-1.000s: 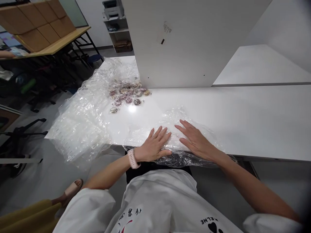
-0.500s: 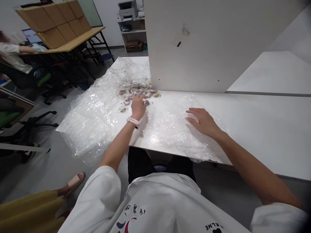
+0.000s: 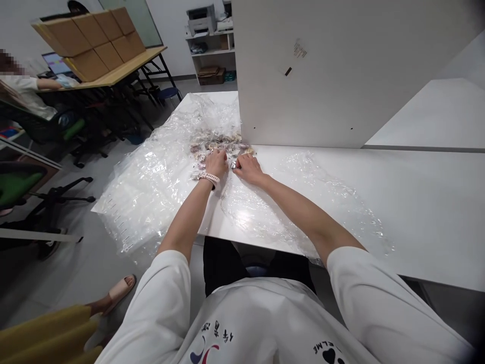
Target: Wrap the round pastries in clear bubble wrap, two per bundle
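Observation:
My left hand (image 3: 216, 163), with a pale band on its wrist, is closed at the near edge of a pile of small wrapped packets (image 3: 222, 139). What lies in its fingers is hidden. Just to its right, my right hand (image 3: 248, 169) has its fingers curled and pressed together at a small dark shiny packet (image 3: 234, 165). A thin gap separates the two hands. A clear plastic bag (image 3: 261, 205) is spread flat on the white table beneath and beside my right forearm.
A large heap of clear plastic bags (image 3: 151, 177) covers the table's left side and hangs over its edge. An upright white panel (image 3: 303, 96) stands behind the hands. Another person's foot in a sandal (image 3: 120, 293) is at lower left; a seated person (image 3: 26, 96) is at far left.
My right hand has moved left from the flat plastic bag to the packets, and its spread fingers have closed. My left hand stays at the pile. The view has shifted slightly.

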A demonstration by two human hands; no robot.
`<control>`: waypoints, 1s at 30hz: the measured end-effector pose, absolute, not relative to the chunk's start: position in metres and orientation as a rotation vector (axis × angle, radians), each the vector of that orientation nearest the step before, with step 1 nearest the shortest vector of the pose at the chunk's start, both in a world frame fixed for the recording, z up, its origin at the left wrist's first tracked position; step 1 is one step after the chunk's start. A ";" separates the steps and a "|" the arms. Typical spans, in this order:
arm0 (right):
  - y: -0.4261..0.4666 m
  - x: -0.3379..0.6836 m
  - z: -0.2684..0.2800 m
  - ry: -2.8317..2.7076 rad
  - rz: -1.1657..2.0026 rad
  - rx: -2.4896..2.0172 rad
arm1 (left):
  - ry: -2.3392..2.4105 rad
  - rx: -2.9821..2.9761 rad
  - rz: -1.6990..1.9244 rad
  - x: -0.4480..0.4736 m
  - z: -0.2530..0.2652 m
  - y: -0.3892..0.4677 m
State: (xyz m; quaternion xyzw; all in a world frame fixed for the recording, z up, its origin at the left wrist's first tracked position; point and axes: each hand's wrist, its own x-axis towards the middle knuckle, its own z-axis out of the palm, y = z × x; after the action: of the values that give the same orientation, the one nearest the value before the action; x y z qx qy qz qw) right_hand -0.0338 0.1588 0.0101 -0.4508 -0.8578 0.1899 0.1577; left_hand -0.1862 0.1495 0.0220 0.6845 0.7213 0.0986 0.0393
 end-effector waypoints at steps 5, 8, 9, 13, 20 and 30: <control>0.155 -0.007 0.027 -2.450 0.503 -1.233 | 2.120 2.089 0.357 -0.197 0.030 0.154; 0.127 0.050 0.053 -2.309 0.538 -1.178 | 2.072 2.035 0.727 -0.188 0.050 0.134; 0.111 0.075 0.061 -2.263 0.548 -1.151 | 1.990 2.034 0.881 -0.178 0.058 0.121; 0.039 0.164 0.062 -2.183 0.566 -1.178 | 1.358 2.134 1.135 -0.106 0.067 0.044; -0.025 0.213 0.004 -2.211 0.479 -1.291 | 1.084 2.480 0.730 -0.021 0.004 -0.022; -0.104 0.237 -0.020 -2.268 0.394 -1.184 | 1.041 2.599 0.505 -0.086 0.007 -0.085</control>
State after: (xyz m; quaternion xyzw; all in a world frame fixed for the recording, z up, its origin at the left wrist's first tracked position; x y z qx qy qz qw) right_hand 0.2365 -0.1037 -0.0198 -0.4401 -0.8429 0.1463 0.2730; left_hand -0.0857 -0.0849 0.0067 0.9036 0.3619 0.1756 0.1476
